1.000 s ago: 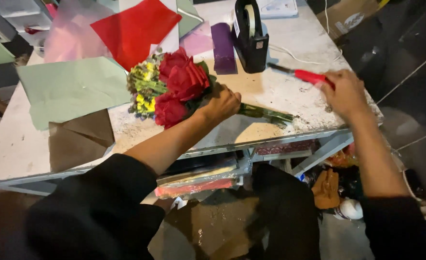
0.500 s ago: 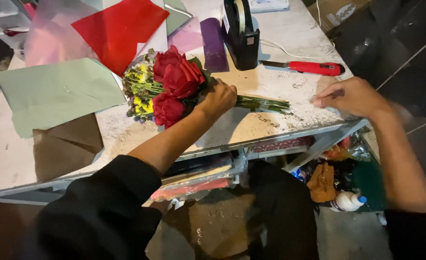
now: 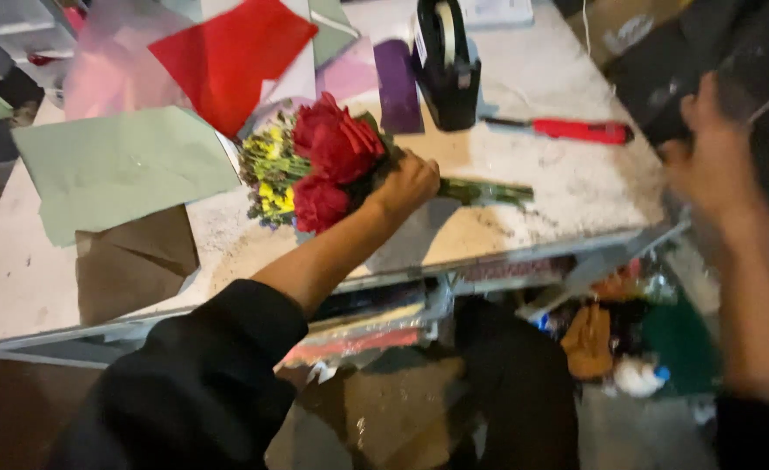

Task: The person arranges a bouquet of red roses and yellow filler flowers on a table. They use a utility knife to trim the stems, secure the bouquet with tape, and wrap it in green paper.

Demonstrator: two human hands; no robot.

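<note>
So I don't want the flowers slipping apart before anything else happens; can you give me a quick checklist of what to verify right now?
1. Left hand closed around the bouquet just below the blooms: ok.
2. Stems lying flat on the table, not hanging over the edge: ok.
3. Right hand free of tools: cannot tell, it is blurred, off past the table's right edge.
4. Red-handled cutter on the table, touched by neither hand: ok.
5. Tape dispenser upright behind the bouquet: ok.
6. Green paper sheet lying flat beside the bouquet: ok.
</note>
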